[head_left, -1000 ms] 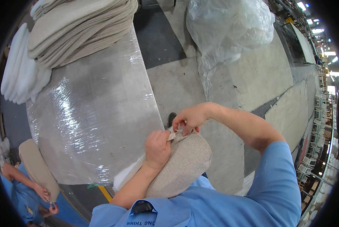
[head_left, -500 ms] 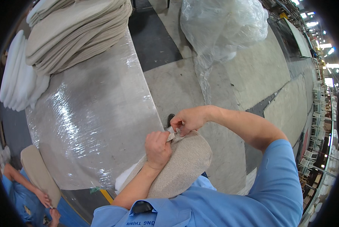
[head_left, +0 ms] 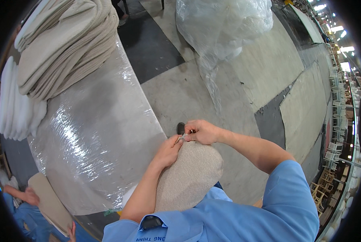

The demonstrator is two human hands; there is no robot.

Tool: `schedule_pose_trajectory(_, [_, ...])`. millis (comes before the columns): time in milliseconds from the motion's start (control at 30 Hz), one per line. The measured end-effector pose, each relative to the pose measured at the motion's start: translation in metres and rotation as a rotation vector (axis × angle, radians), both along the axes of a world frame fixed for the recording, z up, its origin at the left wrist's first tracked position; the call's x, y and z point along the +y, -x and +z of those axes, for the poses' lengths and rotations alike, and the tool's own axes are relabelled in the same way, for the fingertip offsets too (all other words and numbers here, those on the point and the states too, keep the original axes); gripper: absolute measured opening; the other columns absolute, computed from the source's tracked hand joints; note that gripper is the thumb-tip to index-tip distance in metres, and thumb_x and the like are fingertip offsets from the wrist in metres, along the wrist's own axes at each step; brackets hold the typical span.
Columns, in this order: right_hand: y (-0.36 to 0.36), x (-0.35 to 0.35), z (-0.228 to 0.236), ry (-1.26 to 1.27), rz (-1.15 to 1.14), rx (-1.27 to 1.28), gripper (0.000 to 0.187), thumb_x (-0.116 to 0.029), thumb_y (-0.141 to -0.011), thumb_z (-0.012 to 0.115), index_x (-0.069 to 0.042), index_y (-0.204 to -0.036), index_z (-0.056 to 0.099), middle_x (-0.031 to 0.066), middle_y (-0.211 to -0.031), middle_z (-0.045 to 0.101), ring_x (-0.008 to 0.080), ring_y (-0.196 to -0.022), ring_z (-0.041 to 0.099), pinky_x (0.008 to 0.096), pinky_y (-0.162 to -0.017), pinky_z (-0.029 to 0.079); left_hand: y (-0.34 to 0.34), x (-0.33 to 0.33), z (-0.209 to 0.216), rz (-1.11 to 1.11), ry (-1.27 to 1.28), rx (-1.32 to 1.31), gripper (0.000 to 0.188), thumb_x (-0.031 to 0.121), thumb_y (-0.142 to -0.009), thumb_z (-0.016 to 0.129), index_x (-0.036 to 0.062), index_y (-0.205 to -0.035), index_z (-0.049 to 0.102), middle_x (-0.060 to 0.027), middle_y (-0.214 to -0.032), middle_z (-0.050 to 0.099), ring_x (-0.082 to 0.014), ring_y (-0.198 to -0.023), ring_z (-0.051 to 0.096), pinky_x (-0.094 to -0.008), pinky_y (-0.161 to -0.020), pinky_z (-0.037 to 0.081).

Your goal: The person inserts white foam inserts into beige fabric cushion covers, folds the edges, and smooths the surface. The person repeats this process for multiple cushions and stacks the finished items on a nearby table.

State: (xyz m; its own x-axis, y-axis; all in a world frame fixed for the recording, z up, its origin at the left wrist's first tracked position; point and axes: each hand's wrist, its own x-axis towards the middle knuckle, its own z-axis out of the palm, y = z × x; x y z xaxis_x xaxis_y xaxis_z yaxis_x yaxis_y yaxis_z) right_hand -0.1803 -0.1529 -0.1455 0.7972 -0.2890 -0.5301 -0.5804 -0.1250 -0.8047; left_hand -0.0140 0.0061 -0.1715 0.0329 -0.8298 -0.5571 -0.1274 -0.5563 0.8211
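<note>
A beige woven cushion [head_left: 190, 177] lies against my body, its rounded side toward the right. At its far tip my left hand [head_left: 167, 153] is closed on the fabric edge, thumb and fingers pinched together. Just right of it, my right hand [head_left: 203, 132] pinches the same edge, fingertips almost touching those of the left. A small pale bit shows between the fingers, too small to make out. My left forearm covers part of the cushion's left side.
A plastic-covered table [head_left: 104, 133] stands to the left, bearing stacked beige covers [head_left: 67, 52] and white padding pieces [head_left: 17, 105]. Clear plastic sheeting [head_left: 225, 28] lies bunched ahead on the floor. At lower left, a co-worker's hands hold another beige cushion [head_left: 51, 201]. Chair frames [head_left: 323, 185] line the right.
My hands have drawn closer together at the cushion's tip, and the loose whitish edge between them shows less. The view has shifted; the co-worker's hands have moved apart along their cushion.
</note>
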Motion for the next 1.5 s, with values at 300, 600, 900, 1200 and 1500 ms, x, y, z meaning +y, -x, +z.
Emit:
schedule_pose_trajectory(300, [0.027,0.01,-0.018,0.017,-0.23,0.065,0.021,-0.016,-0.095,0.08,-0.001,-0.088,0.067,0.0051,-0.096,0.063,0.0194,-0.086,0.06,0.0359,-0.078,0.049,0.021,-0.029,-0.005,-0.152,-0.179,-0.136,0.031,0.03,-0.11,0.053,0.0006,-0.111,0.062,-0.0276,-0.109,0.071,-0.0473,-0.107,0.067,-0.0522,-0.09,0.05])
schedule_pose_trajectory(600, [0.066,0.006,-0.023,0.199,-0.378,0.076,0.02,-0.018,-0.095,0.08,-0.002,-0.089,0.069,0.0077,-0.104,0.067,0.0232,-0.091,0.065,0.0366,-0.082,0.053,0.037,-0.059,-0.02,-0.219,-0.215,0.237,0.035,0.035,-0.111,0.055,0.002,-0.101,0.057,-0.0124,-0.091,0.063,-0.0248,-0.089,0.058,-0.0391,-0.083,0.048])
schedule_pose_trajectory(900, [0.067,-0.005,-0.023,0.045,-0.413,0.31,0.022,-0.023,-0.093,0.079,-0.002,-0.09,0.073,0.0179,-0.084,0.075,0.0329,-0.08,0.072,0.0454,-0.075,0.056,0.055,-0.072,-0.024,-0.239,-0.183,0.017,0.033,0.034,-0.11,0.058,0.0017,-0.101,0.057,-0.0147,-0.087,0.062,-0.0239,-0.082,0.057,-0.04,-0.079,0.048])
schedule_pose_trajectory(1200, [0.071,-0.015,-0.042,-0.12,-0.486,0.343,0.025,-0.027,-0.087,0.085,-0.003,-0.086,0.078,0.0138,-0.081,0.076,0.0262,-0.075,0.071,0.0416,-0.071,0.055,0.058,-0.08,-0.028,-0.255,-0.262,-0.025,0.031,0.031,-0.11,0.056,0.0011,-0.104,0.059,-0.0182,-0.091,0.066,-0.029,-0.086,0.062,-0.0419,-0.082,0.049])
schedule_pose_trajectory(1500, [0.071,-0.025,-0.044,-0.397,-0.56,0.418,0.023,-0.021,-0.092,0.085,-0.002,-0.082,0.076,0.0041,-0.068,0.065,0.0124,-0.064,0.055,0.0354,-0.06,0.047,0.059,-0.077,-0.036,-0.247,-0.267,0.048,0.028,0.028,-0.111,0.055,0.002,-0.103,0.06,-0.0164,-0.09,0.064,-0.028,-0.086,0.061,-0.0406,-0.081,0.048])
